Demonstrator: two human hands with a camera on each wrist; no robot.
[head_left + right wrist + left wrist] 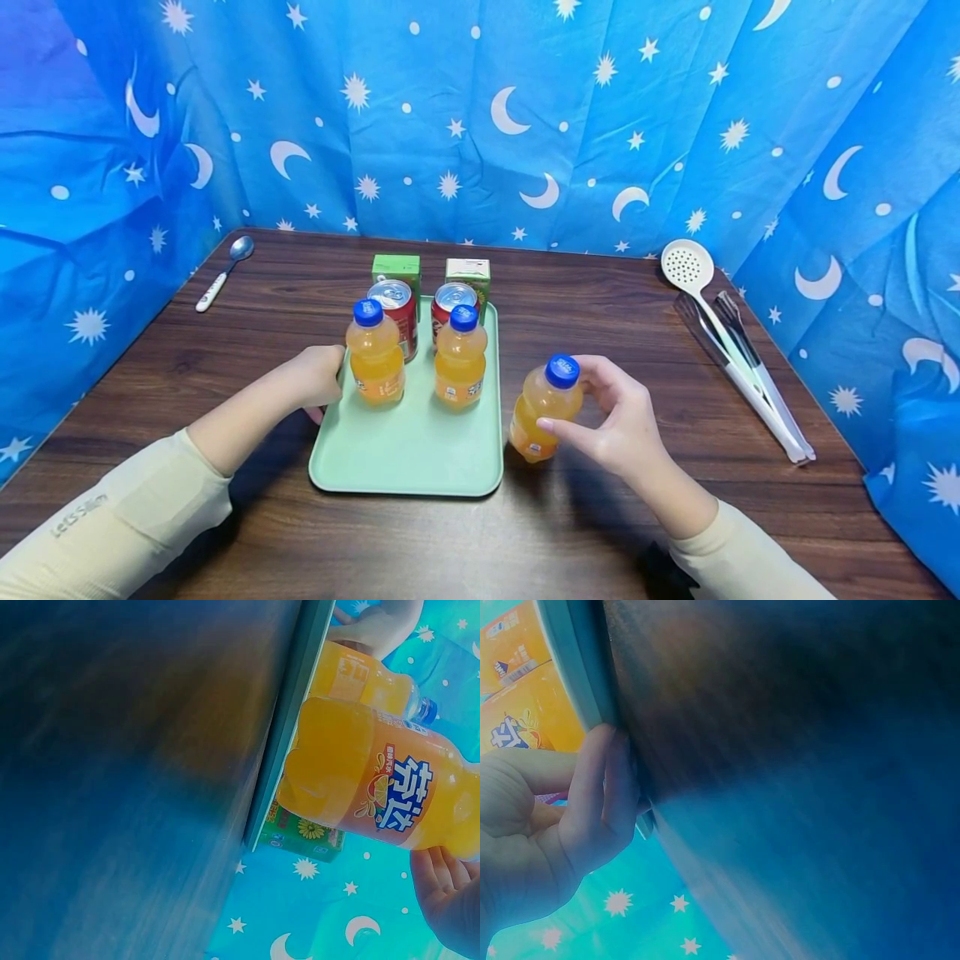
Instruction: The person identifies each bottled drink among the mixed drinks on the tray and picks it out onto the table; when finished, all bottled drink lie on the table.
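My right hand (622, 417) pinches an orange soda bottle (546, 412) with a blue cap between thumb and fingers. The bottle leans slightly, just right of a light green tray (405, 458); its printed label faces the right wrist camera. On the tray's left edge, my left hand (322, 379) grips the rim, and in the left wrist view its fingers (592, 776) curl at that rim. Two similar bottles stand on the tray, a left one (377, 358) and a right one (461, 362). Behind them are two red cans, a left can (397, 304) and a right can (454, 298), partly hidden.
Two green drink cartons, one left (397, 267) and one right (468, 271), stand behind the cans. A spoon (225, 273) lies at the far left of the wooden table (600, 292). At the right lie a white skimmer (688, 267) and tongs (757, 387). Blue patterned curtains (420, 108) surround the table.
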